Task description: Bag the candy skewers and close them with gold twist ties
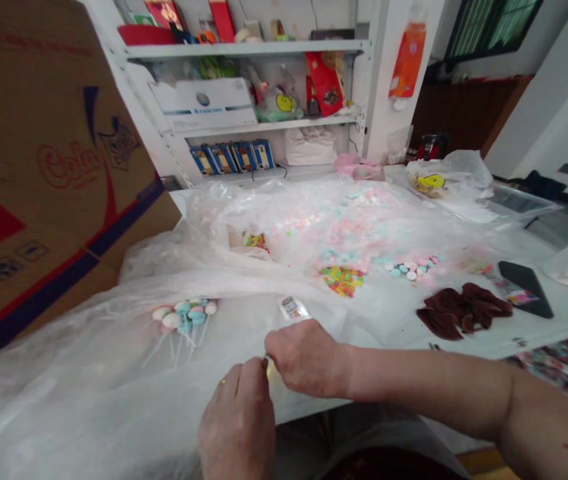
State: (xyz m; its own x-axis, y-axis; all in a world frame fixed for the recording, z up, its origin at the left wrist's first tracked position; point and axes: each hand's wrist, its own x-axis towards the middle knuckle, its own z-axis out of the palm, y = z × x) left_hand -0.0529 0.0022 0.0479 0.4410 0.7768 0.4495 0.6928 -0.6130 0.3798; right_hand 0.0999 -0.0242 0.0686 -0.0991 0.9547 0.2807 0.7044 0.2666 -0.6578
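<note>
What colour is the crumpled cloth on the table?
The crumpled cloth is dark reddish brown; it shows best in the head view.

I read the sheet (79,353) as thin, glossy clear plastic, creased over the tabletop (554,320), which looks smooth and white. Box (49,167): matt corrugated cardboard, printed. Cloth (464,310): soft, dark red, napped. Sticks (179,347): smooth white plastic. Shelf (244,50): smooth, white-painted.

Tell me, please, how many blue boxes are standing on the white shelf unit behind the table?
4 blue boxes stand in one row on the lowest visible shelf: leftmost, second, third, rightmost. Others may be hidden behind them.
</note>
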